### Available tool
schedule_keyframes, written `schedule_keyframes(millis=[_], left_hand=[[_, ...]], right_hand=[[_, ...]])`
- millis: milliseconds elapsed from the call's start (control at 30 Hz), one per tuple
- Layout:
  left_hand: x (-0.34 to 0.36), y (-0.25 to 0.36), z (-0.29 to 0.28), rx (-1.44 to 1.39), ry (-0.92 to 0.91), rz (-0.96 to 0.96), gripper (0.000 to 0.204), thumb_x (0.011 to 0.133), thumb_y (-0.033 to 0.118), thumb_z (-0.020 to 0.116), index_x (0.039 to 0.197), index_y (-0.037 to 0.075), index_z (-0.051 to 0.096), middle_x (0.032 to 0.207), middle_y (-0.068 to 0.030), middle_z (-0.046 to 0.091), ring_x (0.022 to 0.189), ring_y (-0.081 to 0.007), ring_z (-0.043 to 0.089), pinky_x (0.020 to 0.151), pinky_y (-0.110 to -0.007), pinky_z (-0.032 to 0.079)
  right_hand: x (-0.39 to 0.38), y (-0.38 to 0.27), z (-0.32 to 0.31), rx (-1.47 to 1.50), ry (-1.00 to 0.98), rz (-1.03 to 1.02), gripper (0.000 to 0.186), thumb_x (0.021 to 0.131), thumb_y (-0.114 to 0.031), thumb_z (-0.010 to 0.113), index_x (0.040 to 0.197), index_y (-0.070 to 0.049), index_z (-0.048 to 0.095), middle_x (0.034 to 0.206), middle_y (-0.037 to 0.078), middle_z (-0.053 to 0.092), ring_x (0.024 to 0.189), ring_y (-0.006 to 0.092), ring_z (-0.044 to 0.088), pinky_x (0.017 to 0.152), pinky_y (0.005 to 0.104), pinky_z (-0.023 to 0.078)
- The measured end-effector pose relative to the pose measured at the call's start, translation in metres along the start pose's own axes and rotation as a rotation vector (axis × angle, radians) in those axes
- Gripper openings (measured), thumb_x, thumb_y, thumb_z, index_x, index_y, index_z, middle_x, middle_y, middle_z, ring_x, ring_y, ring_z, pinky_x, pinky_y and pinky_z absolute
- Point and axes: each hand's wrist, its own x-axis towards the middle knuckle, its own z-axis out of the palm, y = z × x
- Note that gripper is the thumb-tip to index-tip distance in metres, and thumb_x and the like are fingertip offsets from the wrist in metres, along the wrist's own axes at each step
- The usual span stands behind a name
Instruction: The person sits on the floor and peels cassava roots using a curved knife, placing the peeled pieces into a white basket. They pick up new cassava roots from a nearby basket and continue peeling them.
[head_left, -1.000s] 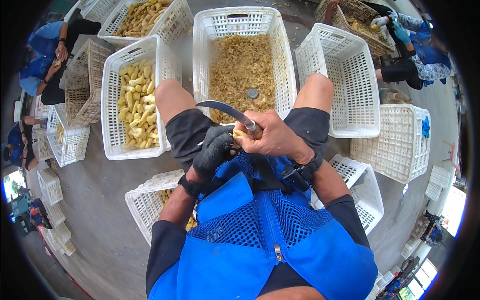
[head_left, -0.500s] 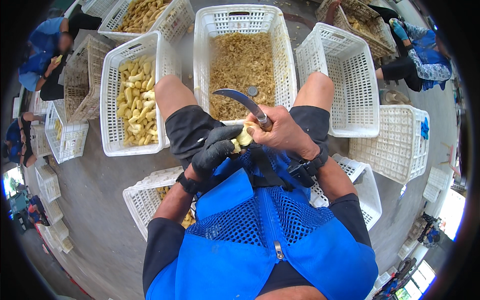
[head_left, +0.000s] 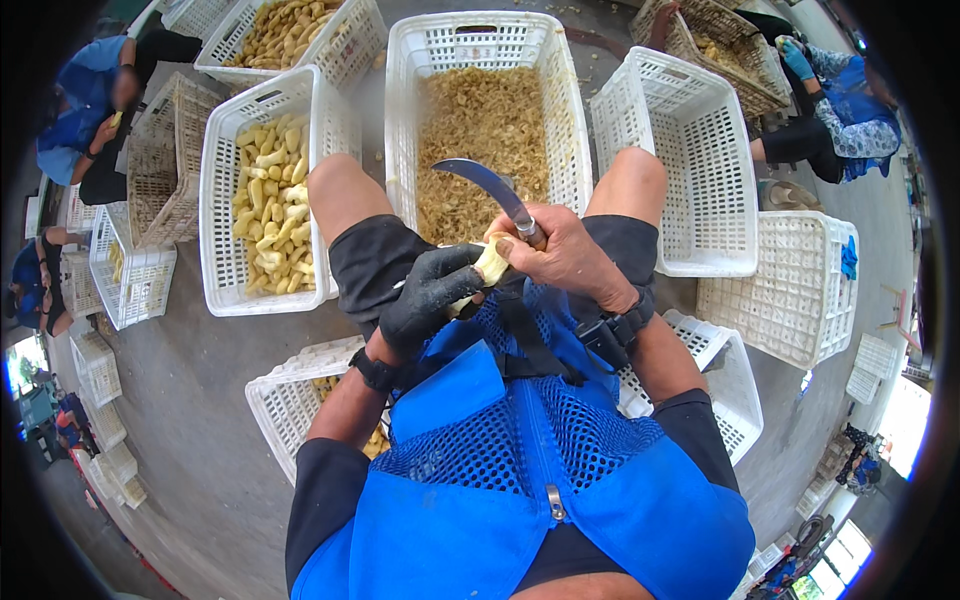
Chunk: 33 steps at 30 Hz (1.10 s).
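Note:
My left hand [head_left: 430, 300], in a black glove, grips a pale yellow root-like piece [head_left: 489, 264] over my lap. My bare right hand [head_left: 570, 255] is closed on the handle of a curved knife [head_left: 490, 187], its thumb against that same piece. The blade arches up to the left, in front of a white basket [head_left: 398, 120] of brown peelings. At the left, a white basket [head_left: 211, 200] holds many pale yellow peeled pieces.
An open white basket [head_left: 700, 170] stands right of my knee, a stained crate [head_left: 770, 285] behind it. A crate [head_left: 270, 405] sits near my left elbow. Co-workers [head_left: 75, 110] [head_left: 840, 120] sit among more baskets at both sides, with another basket [head_left: 215, 55] of unpeeled pieces beyond.
Since a second ago the knife has shifted rightward, its blade tilting higher. More of the pale piece shows between my hands, which stay closed on it and the knife.

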Motion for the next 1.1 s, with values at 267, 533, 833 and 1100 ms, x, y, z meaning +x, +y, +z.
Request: schedule_keyframes(millis=[267,533,833,1100], left_hand=[[0.002,0.011,0.005,-0.012,0.131,-0.017,0.029,0.090,0.027,0.059,0.099,-0.001,0.064,0.072,-0.0008,0.058,0.060,-0.0063,0.052,0.054,-0.020,0.039],[0.013,0.007,-0.006,-0.005,0.170,-0.013,0.030,0.090,0.027,0.056,0.099,-0.001,0.064,0.073,-0.0020,0.060,0.061,-0.0062,0.053,0.054,-0.018,0.039],[0.020,0.013,-0.002,0.032,0.291,0.030,0.034,0.090,0.026,0.056,0.107,-0.002,0.063,0.076,-0.0021,0.061,0.063,-0.0052,0.052,0.055,-0.017,0.038],[0.014,0.008,-0.005,-0.036,0.302,0.035,0.030,0.090,0.025,0.055,0.101,-0.002,0.064,0.077,-0.0001,0.060,0.064,-0.0039,0.051,0.055,-0.016,0.037]], right_hand=[[0.006,0.005,-0.007,0.364,0.033,0.266,0.028,0.096,-0.030,0.064,0.105,-0.003,0.065,0.069,0.003,0.062,0.049,0.0034,0.049,0.044,0.0198,0.038],[0.018,0.014,-0.021,0.161,0.190,0.199,0.035,0.094,-0.037,0.066,0.101,-0.003,0.062,0.067,-0.001,0.058,0.056,0.0029,0.050,0.050,0.0207,0.040],[0.011,0.009,-0.019,-0.031,0.019,0.089,0.036,0.096,-0.037,0.062,0.096,-0.002,0.059,0.064,0.002,0.055,0.060,0.0073,0.053,0.055,0.0257,0.043],[0.009,0.001,-0.017,-0.072,0.091,0.109,0.022,0.089,-0.019,0.073,0.090,-0.001,0.061,0.061,-0.002,0.055,0.058,0.0042,0.047,0.053,0.0241,0.040]])
